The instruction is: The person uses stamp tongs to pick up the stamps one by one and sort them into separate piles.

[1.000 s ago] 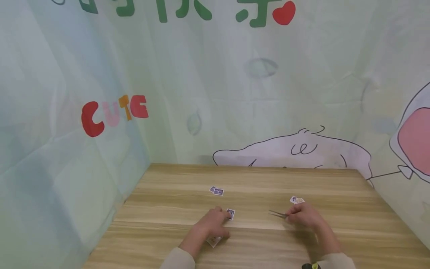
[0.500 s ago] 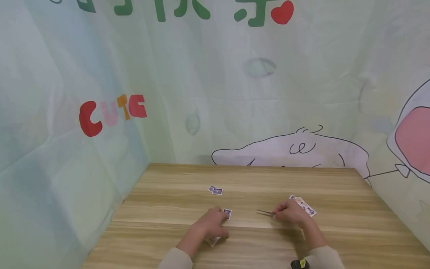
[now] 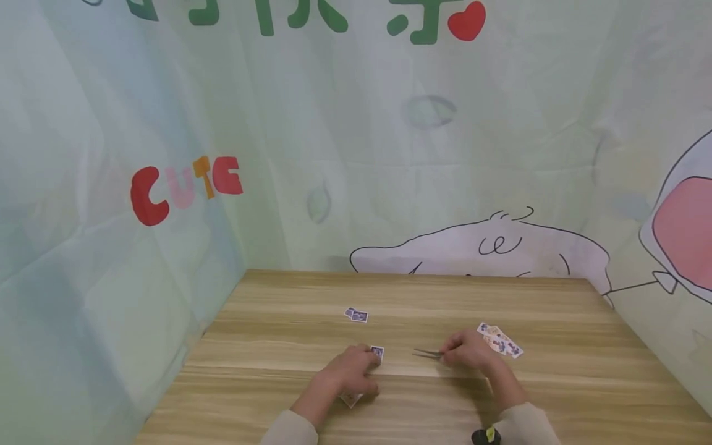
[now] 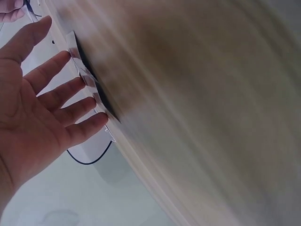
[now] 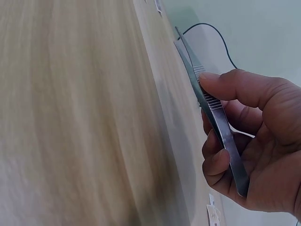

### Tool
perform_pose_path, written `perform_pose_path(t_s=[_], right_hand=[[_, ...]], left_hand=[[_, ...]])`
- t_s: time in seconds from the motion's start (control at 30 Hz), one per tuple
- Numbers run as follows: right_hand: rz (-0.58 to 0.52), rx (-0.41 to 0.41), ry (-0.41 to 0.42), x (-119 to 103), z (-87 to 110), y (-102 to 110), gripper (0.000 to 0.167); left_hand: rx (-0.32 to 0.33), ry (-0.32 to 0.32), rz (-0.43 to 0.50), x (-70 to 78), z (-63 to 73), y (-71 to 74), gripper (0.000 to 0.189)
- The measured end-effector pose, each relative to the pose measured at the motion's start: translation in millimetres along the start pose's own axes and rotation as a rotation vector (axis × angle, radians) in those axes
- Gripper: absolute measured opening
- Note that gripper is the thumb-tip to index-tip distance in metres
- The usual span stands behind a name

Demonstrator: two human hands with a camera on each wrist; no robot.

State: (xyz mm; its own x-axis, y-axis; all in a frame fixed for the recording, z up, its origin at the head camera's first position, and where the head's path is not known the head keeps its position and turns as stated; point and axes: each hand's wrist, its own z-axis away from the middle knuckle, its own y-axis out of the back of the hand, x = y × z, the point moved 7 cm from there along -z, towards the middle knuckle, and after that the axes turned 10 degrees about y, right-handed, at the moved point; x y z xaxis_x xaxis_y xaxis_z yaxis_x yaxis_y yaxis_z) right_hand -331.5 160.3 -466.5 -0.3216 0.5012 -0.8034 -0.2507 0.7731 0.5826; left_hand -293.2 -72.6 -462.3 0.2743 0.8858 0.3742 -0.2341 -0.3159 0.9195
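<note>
My left hand (image 3: 347,371) rests on a strip of small stamp-like picture papers (image 4: 73,42), its fingers spread and nearly straight in the left wrist view. One printed end (image 3: 377,352) shows beyond the fingertips and another corner (image 3: 351,400) below the palm; the middle is hidden. My right hand (image 3: 470,353) holds metal tweezers (image 5: 215,110) between thumb and fingers. Their slightly parted tips point left toward the left hand, with nothing between them, a short gap away from the paper.
Two overlapping stamp-like papers (image 3: 359,316) lie farther back on the wooden table (image 3: 289,337). Several more, in a slanted overlapping group (image 3: 503,343), lie just right of the right hand. A printed cloth (image 3: 356,142) hangs behind the table's far edge.
My right hand has moved left with the tweezers, closer to the left hand, uncovering more of the paper group on the right. The left hand has stayed on its papers.
</note>
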Motion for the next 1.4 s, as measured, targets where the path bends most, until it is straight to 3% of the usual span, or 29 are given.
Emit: perform_pose_path(t_s=[0.3,0.83,1.4], right_hand=[[0.049,-0.009,-0.018,-4,-6.5,-10,0.014],[0.02,-0.04,0.084,-12,-20.3,-26,0.015],[0.011,-0.059,0.105,-19,-35.4,-41,0.016]], left_hand=[[0.004,-0.033,0.001,1.1,1.0,1.8,0.047],[-0.003,-0.039,-0.005,0.6,-0.4,0.0,0.044],[-0.008,-0.06,0.001,1.1,-1.4,2.6,0.044]])
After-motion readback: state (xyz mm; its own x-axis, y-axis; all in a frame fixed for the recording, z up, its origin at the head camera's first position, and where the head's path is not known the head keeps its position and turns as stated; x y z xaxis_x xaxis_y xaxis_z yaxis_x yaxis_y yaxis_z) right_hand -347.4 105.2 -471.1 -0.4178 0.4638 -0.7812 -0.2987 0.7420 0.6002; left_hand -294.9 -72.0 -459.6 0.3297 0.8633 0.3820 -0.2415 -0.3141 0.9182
